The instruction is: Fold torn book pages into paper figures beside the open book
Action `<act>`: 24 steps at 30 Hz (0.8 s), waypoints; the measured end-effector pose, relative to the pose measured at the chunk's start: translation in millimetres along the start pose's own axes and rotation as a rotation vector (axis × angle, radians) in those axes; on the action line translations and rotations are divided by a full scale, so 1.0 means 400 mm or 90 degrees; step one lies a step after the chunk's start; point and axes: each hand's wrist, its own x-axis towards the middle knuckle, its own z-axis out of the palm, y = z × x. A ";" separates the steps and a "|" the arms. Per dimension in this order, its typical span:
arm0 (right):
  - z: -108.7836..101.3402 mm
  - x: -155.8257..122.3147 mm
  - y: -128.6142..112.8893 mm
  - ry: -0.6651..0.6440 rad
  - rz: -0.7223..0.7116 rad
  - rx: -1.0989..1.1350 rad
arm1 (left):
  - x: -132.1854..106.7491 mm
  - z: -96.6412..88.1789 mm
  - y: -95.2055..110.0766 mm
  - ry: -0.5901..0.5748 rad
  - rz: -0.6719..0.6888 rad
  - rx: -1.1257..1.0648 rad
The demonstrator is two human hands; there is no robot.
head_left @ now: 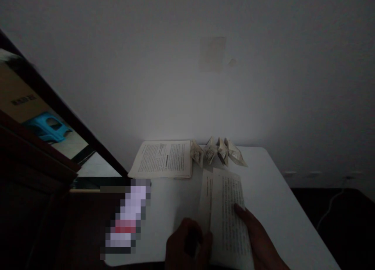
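A printed paper sheet (pixel 227 215), folded lengthwise, lies on the white table (pixel 278 192) in front of me. My left hand (pixel 186 244) is curled and pinches the sheet's left folded edge near the bottom. My right hand (pixel 259 238) lies flat on the sheet's right side, fingers stretched out and pressing it down. The light is dim and both hands show as dark shapes.
A stack of printed pages (pixel 162 158) lies at the table's back left. Several folded paper shapes (pixel 218 151) stand in a row by the wall. A blurred-out patch (pixel 129 217) covers something at the table's left edge. A dark wooden frame (pixel 58 106) and a blue object (pixel 47 126) are at left.
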 end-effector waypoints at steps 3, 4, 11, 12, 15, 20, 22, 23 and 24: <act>-0.018 0.000 -0.011 0.008 -0.012 0.008 | 0.058 -0.021 0.011 -0.001 0.005 0.010; -0.022 0.002 -0.014 0.009 -0.016 0.002 | 0.081 -0.023 0.014 -0.025 0.007 0.013; -0.031 0.024 -0.031 0.023 -0.092 -0.107 | 0.206 0.031 -0.009 -0.180 -0.105 -0.135; -0.032 0.027 -0.033 0.028 -0.101 -0.128 | 0.213 0.041 -0.014 -0.196 -0.123 -0.158; -0.037 0.034 -0.040 0.056 -0.131 -0.207 | 0.223 0.059 -0.018 -0.210 -0.150 -0.189; -0.056 0.040 -0.061 0.047 -0.168 -0.270 | 0.219 0.063 -0.010 -0.198 -0.161 -0.191; -0.064 0.044 -0.076 0.000 -0.151 -0.233 | 0.217 0.063 -0.009 -0.190 -0.161 -0.194; -0.068 0.048 -0.084 -0.026 -0.134 -0.208 | 0.218 0.062 -0.009 -0.190 -0.158 -0.200; -0.071 0.055 -0.093 -0.052 -0.124 -0.181 | 0.220 0.061 -0.011 -0.190 -0.153 -0.208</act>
